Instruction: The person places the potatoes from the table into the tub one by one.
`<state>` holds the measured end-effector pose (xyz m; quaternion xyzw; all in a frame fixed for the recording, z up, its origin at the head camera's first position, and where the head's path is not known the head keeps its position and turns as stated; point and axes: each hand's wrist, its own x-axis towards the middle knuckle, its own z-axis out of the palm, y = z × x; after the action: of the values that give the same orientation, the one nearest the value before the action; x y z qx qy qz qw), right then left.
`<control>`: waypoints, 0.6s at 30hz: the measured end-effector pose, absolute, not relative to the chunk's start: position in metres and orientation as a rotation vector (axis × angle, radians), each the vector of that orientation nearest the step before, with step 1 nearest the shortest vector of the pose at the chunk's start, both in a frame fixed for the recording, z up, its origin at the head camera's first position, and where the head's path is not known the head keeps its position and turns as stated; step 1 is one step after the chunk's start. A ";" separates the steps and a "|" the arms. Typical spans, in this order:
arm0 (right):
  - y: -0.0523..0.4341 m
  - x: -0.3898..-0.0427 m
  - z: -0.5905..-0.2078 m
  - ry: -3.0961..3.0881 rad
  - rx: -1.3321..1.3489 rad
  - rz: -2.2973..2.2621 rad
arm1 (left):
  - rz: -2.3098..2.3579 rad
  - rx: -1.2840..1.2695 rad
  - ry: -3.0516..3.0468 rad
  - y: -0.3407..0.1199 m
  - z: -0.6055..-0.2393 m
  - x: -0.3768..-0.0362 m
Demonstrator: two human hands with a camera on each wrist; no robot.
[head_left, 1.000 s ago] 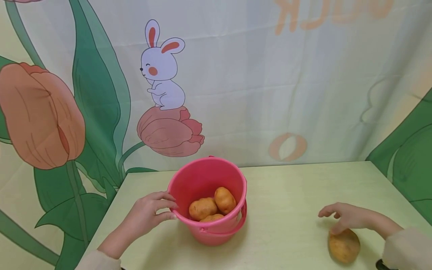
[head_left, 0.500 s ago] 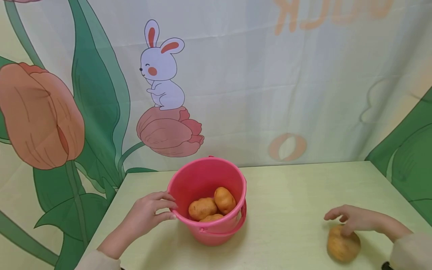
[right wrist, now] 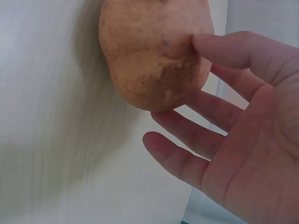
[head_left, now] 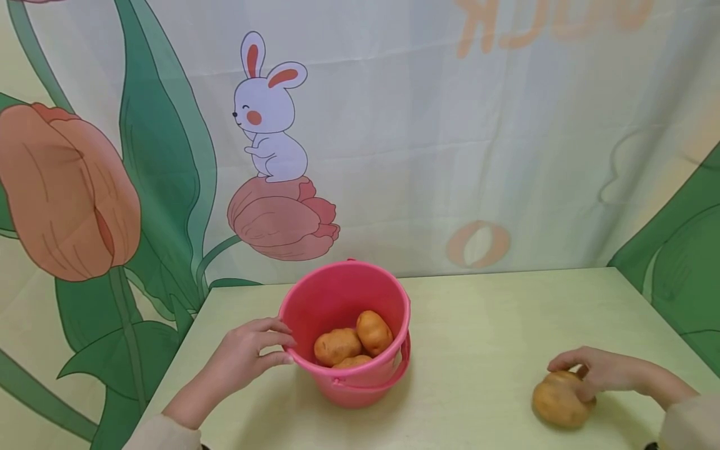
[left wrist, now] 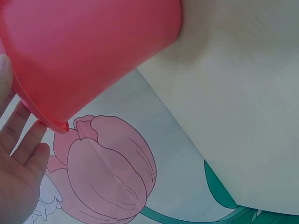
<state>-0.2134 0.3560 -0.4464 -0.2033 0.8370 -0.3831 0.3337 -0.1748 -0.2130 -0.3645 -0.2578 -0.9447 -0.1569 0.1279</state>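
A pink bucket (head_left: 360,381) stands on the table with three potatoes (head_left: 338,347) visible inside it. My left hand (head_left: 247,353) holds the left side of its rim, fingers over the edge and thumb at the near side. In the left wrist view the left fingers (left wrist: 30,144) lie against the bucket's rim (left wrist: 51,123). On the right, my right hand (head_left: 610,375) grips another potato (head_left: 557,403) from its right and far side. The right wrist view shows the thumb (right wrist: 219,49) on one side of this brown-patched potato (right wrist: 154,46) and fingers curved behind it.
The pale table (head_left: 467,350) stretches between the bucket and the right-hand potato. Behind its back edge hangs a printed cloth (head_left: 394,156) with a rabbit and tulips. The bucket's handle (head_left: 402,369) hangs down on its right side.
My right hand has shifted right, and its fingers have closed round the potato, which has turned and moved slightly left. The left hand and bucket have stayed in place.
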 end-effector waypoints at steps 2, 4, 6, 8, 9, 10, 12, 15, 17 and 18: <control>0.356 -0.213 -0.447 2.165 -0.537 -1.022 | -0.457 -0.744 -2.754 -0.213 -0.364 -0.174; 0.356 -0.213 -0.447 2.145 -0.549 -1.048 | -0.452 -0.742 -2.759 -0.213 -0.364 -0.174; 0.355 -0.213 -0.447 2.139 -0.558 -1.057 | -0.449 -0.740 -2.763 -0.212 -0.363 -0.174; 0.355 -0.213 -0.446 2.138 -0.561 -1.059 | -0.442 -0.741 -2.764 -0.212 -0.363 -0.174; 0.355 -0.212 -0.446 2.148 -0.563 -1.052 | -0.439 -0.741 -2.762 -0.212 -0.363 -0.174; 0.355 -0.212 -0.445 2.158 -0.559 -1.044 | -0.439 -0.741 -2.759 -0.213 -0.363 -0.174; 0.355 -0.212 -0.445 2.180 -0.548 -1.025 | -0.438 -0.743 -2.756 -0.213 -0.363 -0.174; 0.354 -0.211 -0.444 2.215 -0.526 -0.995 | -0.440 -0.741 -2.759 -0.213 -0.363 -0.174; 0.353 -0.210 -0.443 2.225 -0.508 -0.985 | -0.438 -0.737 -2.764 -0.213 -0.363 -0.174; 0.353 -0.210 -0.443 2.226 -0.503 -0.984 | -0.440 -0.735 -2.766 -0.213 -0.363 -0.173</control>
<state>-0.2098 0.3527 -0.4430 -0.1917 0.8480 -0.3747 0.3221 -0.1735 -0.2126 -0.3627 -0.2521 -0.9480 -0.1508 0.1226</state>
